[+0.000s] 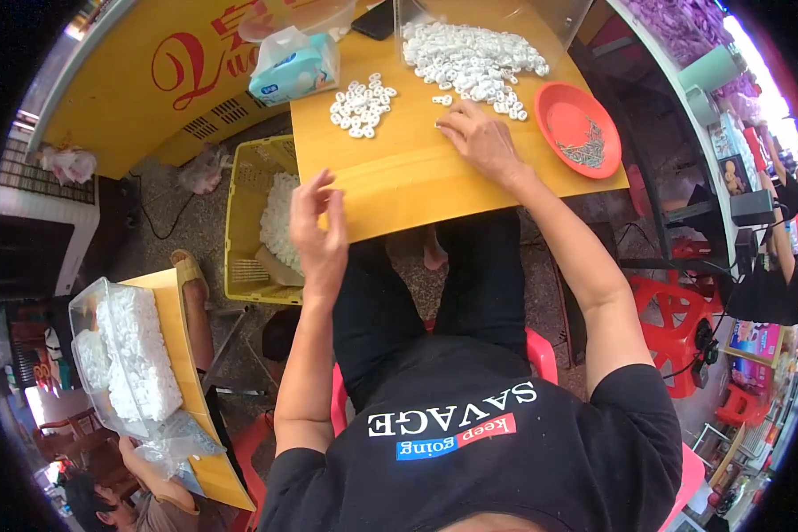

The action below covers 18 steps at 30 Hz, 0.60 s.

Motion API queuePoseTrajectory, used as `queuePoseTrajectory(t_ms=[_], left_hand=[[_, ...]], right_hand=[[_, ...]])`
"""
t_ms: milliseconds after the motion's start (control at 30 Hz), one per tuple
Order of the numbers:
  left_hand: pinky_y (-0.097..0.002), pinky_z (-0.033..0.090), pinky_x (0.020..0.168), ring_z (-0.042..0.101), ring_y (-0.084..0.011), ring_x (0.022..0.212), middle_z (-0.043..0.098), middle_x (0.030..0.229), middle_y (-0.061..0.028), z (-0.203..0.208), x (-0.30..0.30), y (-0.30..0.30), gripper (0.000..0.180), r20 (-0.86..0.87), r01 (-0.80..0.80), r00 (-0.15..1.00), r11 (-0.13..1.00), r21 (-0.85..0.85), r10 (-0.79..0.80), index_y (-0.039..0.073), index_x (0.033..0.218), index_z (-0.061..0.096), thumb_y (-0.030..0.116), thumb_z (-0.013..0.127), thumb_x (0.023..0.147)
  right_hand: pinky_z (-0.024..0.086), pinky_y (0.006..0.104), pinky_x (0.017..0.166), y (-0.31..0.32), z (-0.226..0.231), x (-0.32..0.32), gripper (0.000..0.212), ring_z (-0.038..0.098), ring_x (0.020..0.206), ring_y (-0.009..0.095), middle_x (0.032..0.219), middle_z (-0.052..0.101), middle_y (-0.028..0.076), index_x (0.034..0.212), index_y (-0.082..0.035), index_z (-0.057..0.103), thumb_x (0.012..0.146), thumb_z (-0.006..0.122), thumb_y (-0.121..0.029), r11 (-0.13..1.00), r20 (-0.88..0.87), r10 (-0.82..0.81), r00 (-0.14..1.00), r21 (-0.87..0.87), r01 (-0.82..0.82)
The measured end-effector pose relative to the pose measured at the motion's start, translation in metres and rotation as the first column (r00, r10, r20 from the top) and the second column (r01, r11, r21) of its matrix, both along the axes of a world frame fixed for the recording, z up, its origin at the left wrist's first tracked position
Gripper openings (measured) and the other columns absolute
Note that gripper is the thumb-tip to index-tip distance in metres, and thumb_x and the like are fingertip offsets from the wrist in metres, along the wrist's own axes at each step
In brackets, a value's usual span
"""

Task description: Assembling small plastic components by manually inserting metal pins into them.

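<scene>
My right hand point(486, 144) is over the wooden table at the near edge of a large heap of small white plastic pieces with holes point(474, 58). Its thumb and fingertips are pressed together; whatever they pinch is too small to make out. My left hand point(317, 232) is raised by the table's near left corner, thumb and fingers apart, with nothing visible in it. A smaller pile of the same white pieces point(362, 105) lies to the left of the heap. On the right sits a red plastic plate point(559, 111) holding small metal pins point(587, 149).
A tissue pack point(294, 73) and a dark phone point(377, 21) lie at the table's far side. Left of the table stands a yellow crate point(239, 222) with white pieces. Another person point(155, 470) sits at a side table with a clear bin point(133, 350). Red stools point(674, 328) stand at right.
</scene>
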<state>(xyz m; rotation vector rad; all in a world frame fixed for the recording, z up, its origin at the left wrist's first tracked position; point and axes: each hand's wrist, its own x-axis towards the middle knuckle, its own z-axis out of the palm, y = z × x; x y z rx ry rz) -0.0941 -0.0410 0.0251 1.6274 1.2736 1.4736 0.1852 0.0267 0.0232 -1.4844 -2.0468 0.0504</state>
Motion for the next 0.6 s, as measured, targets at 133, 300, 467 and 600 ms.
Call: queuePoseTrajectory(t_ms=[133, 300, 467, 600], left_hand=[[-0.0261, 0.051, 0.073, 0.062, -0.0141, 0.081, 0.064, 0.098, -0.0084, -0.003, 0.038, 0.016, 0.025, 0.180, 0.177, 0.971, 0.981, -0.082, -0.160, -0.001, 0.117, 0.058, 0.001, 0.057, 0.091], [-0.0252, 0.052, 0.071, 0.062, -0.0118, 0.077, 0.064, 0.092, -0.0076, -0.004, 0.082, 0.041, 0.024, 0.255, 0.262, 0.941, 0.955, -0.139, -0.221, -0.003, 0.116, 0.057, 0.004, 0.055, 0.094], [-0.0242, 0.051, 0.070, 0.062, -0.0117, 0.077, 0.064, 0.094, -0.0074, -0.009, 0.099, 0.047, 0.024, 0.300, 0.308, 0.922, 0.935, -0.177, -0.246, -0.003, 0.117, 0.057, 0.005, 0.054, 0.094], [-0.0239, 0.051, 0.071, 0.061, -0.0116, 0.079, 0.063, 0.101, -0.0091, -0.013, 0.100, 0.048, 0.026, 0.304, 0.339, 0.914, 0.918, -0.206, -0.269, -0.003, 0.119, 0.055, 0.008, 0.054, 0.096]], right_hand=[[0.052, 0.0384, 0.069, 0.004, 0.001, 0.005, 0.012, 0.064, 0.079, 0.030, 0.097, 0.063, 0.010, 0.095, -0.009, 0.070, 0.085, 0.066, -0.014, 0.999, -0.209, 0.035, 0.977, -0.004, -0.036], [0.052, 0.0382, 0.071, 0.011, 0.006, 0.008, 0.016, 0.064, 0.082, 0.029, 0.093, 0.064, 0.010, 0.099, -0.009, 0.070, 0.085, 0.066, -0.015, 0.998, -0.034, 0.061, 0.998, -0.016, -0.062], [0.051, 0.0406, 0.071, 0.018, 0.000, 0.008, 0.014, 0.064, 0.083, 0.031, 0.096, 0.063, 0.010, 0.092, -0.009, 0.067, 0.084, 0.067, -0.020, 0.993, 0.076, 0.074, 0.994, -0.102, -0.066], [0.051, 0.0423, 0.071, 0.010, 0.003, 0.005, 0.015, 0.064, 0.082, 0.034, 0.087, 0.064, 0.013, 0.087, -0.005, 0.064, 0.084, 0.066, -0.019, 0.990, -0.024, 0.046, 0.999, -0.132, -0.048]])
